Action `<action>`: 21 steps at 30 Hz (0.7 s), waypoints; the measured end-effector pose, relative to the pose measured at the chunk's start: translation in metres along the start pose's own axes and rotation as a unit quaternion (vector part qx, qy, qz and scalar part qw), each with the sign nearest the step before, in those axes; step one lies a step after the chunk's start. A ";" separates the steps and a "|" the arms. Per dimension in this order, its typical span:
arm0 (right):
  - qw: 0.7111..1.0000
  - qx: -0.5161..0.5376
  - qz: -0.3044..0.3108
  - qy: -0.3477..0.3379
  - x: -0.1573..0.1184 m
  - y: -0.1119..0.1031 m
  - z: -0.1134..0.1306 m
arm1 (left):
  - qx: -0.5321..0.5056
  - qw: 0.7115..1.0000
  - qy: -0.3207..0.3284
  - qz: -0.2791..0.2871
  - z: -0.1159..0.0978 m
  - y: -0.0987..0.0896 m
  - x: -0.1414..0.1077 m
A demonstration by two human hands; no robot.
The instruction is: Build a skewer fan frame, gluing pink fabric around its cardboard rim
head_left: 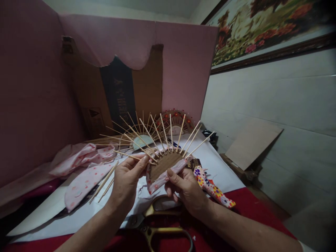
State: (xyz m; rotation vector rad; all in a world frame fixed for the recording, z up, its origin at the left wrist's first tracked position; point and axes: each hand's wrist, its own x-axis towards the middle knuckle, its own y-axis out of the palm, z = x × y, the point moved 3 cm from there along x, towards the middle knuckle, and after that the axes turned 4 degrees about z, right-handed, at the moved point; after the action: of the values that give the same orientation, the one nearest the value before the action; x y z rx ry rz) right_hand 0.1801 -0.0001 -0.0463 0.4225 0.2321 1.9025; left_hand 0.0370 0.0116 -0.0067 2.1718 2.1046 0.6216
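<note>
A half-round cardboard piece [166, 167], edged with pink dotted fabric, is held up in front of me, several thin wooden sticks [171, 133] fanning out from its curved edge. My right hand [187, 189] grips its lower right side, thumb on the cardboard face. At the left end, my left hand [128, 178] is closed, thumb and fingers pinching a wooden stick [127, 155] by the curved edge. Below lie large scissors [149, 229] with gold-coloured handles, partly under the hands.
Left are pink dotted fabric [81, 159], a dotted half-round piece [82, 187] and loose sticks [105, 183]. Behind stand a stick fan with a pale green centre [143, 141] and a red-beaded fan [175, 117]. A flower-patterned object [214, 189] lies right on white paper [223, 171].
</note>
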 end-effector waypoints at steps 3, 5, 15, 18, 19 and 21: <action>1.000 -0.003 0.001 -0.003 0.000 -0.001 -0.001 | 0.004 1.000 0.005 0.001 0.000 0.000 0.001; 1.000 -0.005 0.004 -0.004 0.000 -0.001 -0.001 | 0.008 1.000 0.008 0.002 0.001 -0.001 0.001; 1.000 -0.003 0.005 -0.002 0.000 0.000 0.000 | 0.011 1.000 0.008 -0.002 0.000 -0.001 0.000; 1.000 -0.004 0.003 -0.003 0.000 0.000 0.000 | 0.008 1.000 0.005 -0.003 0.000 -0.001 0.000; 1.000 -0.006 0.002 -0.004 0.000 0.000 0.000 | 0.008 1.000 0.004 -0.002 0.000 0.000 0.000; 1.000 -0.006 0.000 -0.004 0.000 0.000 0.001 | 0.007 1.000 0.005 0.002 0.000 0.000 0.000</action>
State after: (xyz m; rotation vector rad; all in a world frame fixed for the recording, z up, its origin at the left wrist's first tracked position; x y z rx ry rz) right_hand 0.1804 -0.0002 -0.0459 0.4213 0.2162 1.9005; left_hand 0.0369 0.0114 -0.0071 2.1844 2.1171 0.6201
